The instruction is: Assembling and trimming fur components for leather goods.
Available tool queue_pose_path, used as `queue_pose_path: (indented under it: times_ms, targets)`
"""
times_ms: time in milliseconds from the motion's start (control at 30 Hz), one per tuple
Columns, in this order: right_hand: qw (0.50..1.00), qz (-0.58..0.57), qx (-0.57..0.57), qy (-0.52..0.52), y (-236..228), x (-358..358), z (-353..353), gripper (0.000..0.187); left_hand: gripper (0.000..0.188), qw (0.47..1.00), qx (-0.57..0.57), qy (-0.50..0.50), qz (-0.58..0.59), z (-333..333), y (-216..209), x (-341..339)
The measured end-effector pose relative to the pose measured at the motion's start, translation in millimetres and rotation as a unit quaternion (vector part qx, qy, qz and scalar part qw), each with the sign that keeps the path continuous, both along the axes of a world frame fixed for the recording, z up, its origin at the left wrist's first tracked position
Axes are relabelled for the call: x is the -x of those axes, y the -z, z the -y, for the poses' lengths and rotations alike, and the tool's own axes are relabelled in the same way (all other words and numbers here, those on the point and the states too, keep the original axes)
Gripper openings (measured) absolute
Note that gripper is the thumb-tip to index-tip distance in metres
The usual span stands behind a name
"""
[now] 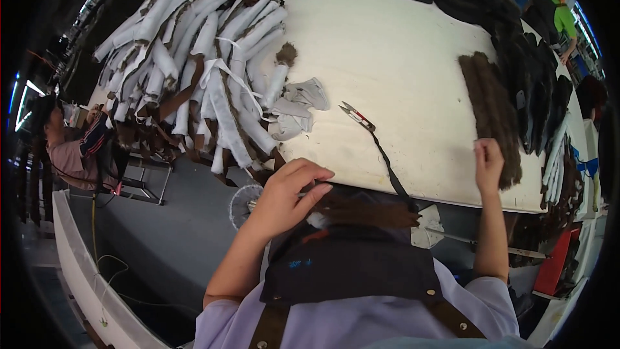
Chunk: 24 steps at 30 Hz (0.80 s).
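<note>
My left hand [284, 195] is over the near table edge. Its index finger and thumb are bent toward each other with a gap between them, and nothing shows in the gap; its other fingers are partly hidden. Just right of it and below, a brown fur piece [381, 214] lies across my lap on the dark apron [349, 268]. My right hand [489, 163] is raised over the table's right part, fingers curled into a pinch; anything in them is too small to make out. Beside it lies a long brown fur strip [494, 113]. Thread snips [357, 116] with a black cord rest mid-table.
A large heap of white-lined fur rolls [213, 71] covers the white table's [394, 58] left side. Crumpled pale gloves [300, 106] lie beside it. Dark fur bundles [475, 0] line the far and right edges. One person [77, 148] works at left, another [563, 19] at far right.
</note>
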State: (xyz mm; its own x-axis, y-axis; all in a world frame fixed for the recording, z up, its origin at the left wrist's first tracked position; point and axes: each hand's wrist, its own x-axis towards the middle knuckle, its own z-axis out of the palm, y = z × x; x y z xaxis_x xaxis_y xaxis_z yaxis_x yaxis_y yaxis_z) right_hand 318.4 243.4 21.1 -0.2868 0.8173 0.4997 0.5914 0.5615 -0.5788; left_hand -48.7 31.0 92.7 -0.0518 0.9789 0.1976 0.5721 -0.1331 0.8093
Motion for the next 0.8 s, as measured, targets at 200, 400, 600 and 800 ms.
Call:
queue_pose_path:
  times_ms: [200, 400, 600, 800]
  targets:
    - [0.984, -0.044, 0.133, -0.109, 24.1, 93.8, 52.8, 0.008, 0.014, 0.997, -0.027, -0.064, -0.045, -35.7, 5.9, 41.2]
    - [0.988, 0.012, 0.094, -0.124, 40.9, 124.9, 57.3, 0.011, 0.023, 0.94, -0.06, -0.242, -0.233, -124.5, 70.4, 118.1]
    - [0.986, -0.018, 0.123, -0.115, 43.7, 126.6, 58.4, 0.011, 0.037, 0.889, 0.119, -0.228, -0.38, -177.6, 90.4, 142.0]
    - [0.985, -0.016, 0.139, -0.1, 43.1, 125.5, 58.6, 0.011, 0.034, 0.969, -0.19, -0.133, -0.08, -173.2, -0.6, 81.6]
